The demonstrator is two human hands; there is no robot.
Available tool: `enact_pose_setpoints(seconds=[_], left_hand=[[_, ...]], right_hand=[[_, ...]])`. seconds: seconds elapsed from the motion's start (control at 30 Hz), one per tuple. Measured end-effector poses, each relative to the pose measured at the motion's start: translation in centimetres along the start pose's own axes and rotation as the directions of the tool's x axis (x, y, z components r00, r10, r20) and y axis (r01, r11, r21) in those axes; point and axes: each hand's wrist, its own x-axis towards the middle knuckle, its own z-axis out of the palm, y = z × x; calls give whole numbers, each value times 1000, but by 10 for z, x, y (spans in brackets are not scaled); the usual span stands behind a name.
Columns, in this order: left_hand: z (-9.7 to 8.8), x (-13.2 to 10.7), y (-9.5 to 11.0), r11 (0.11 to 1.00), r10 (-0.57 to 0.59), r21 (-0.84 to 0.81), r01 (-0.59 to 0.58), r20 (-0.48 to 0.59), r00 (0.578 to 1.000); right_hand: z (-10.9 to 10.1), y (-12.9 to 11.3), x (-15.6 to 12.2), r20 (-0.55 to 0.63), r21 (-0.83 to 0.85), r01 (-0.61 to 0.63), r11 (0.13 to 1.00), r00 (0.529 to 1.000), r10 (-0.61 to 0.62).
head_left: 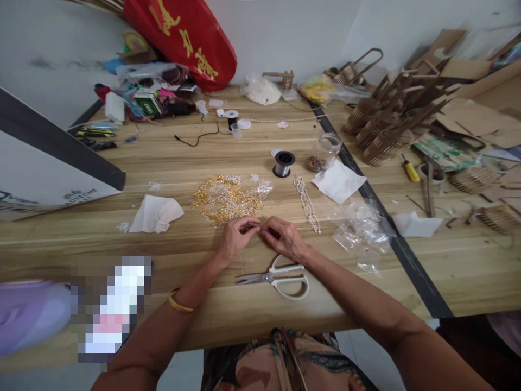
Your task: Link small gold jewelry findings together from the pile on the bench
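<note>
Head view: 2 hands meet low over the bench [163, 163], just in front of a pile of gold and silver beads [226, 200]. The left hand [236, 236] and right hand [285, 239] each have the grip pressed together, pinching a small piece [260, 227] between them, too tiny to identify. Such fine work seems best done with wrists steadied on the wood and the pinch kept beside the pile. Scissors [280, 277] lie just beside the right wrist, and a beaded chain [308, 205] lies nearby.
</note>
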Motion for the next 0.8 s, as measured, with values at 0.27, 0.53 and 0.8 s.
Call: enact_pose_setpoints(seconds=[0.27,0.53,0.8], left_hand=[[-1,1,0,997,-55,-53,54,-10,998],[-2,1,3,993,-55,-109,51,-27,998],[1,-1,6,992,-50,-114,52,15,999]], right_hand=[[1,1,-1,3,1,-21,1000,1000,21],[1,2,-2,-15,95,-43,995,999,44],[2,2,-1,-26,72,-36,997,999,37]])
